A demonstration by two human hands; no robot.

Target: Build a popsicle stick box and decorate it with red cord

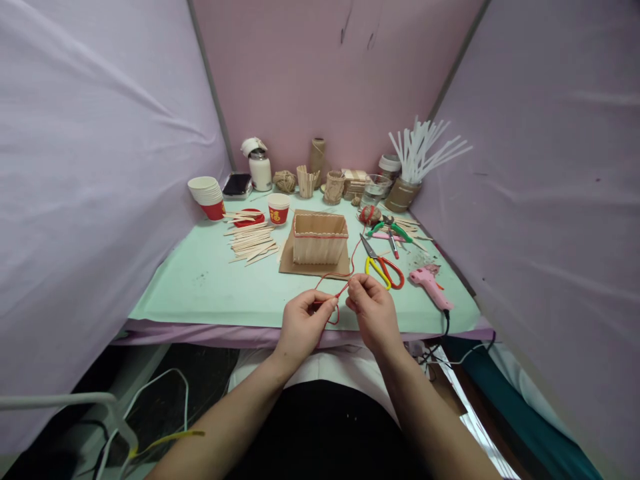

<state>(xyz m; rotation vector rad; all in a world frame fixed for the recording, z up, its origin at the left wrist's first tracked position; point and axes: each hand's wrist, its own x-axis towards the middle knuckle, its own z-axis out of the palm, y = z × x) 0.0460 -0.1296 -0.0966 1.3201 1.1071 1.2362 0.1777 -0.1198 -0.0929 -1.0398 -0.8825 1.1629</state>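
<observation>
Near the table's front edge, my left hand point(306, 320) pinches a red cord point(353, 259), a loop of it hanging below the fingers. My right hand point(371, 308) is closed on another stretch of the same cord, just to the right. The cord runs back toward a red-wrapped ball point(371, 214). Beyond my hands, a box made of wooden sticks point(320, 248), with a red line around its upper part, stands on a piece of cardboard point(287, 265). Scissors point(382, 263) with yellow and red handles lie right of the box.
A pink glue gun point(431, 288) lies at the right, its cable dropping over the edge. Green-handled pliers point(393, 229) lie behind the scissors. Loose wooden sticks point(253, 242) and stacked paper cups point(207, 197) are at left. Jars, twine and white glue sticks point(420, 150) line the back.
</observation>
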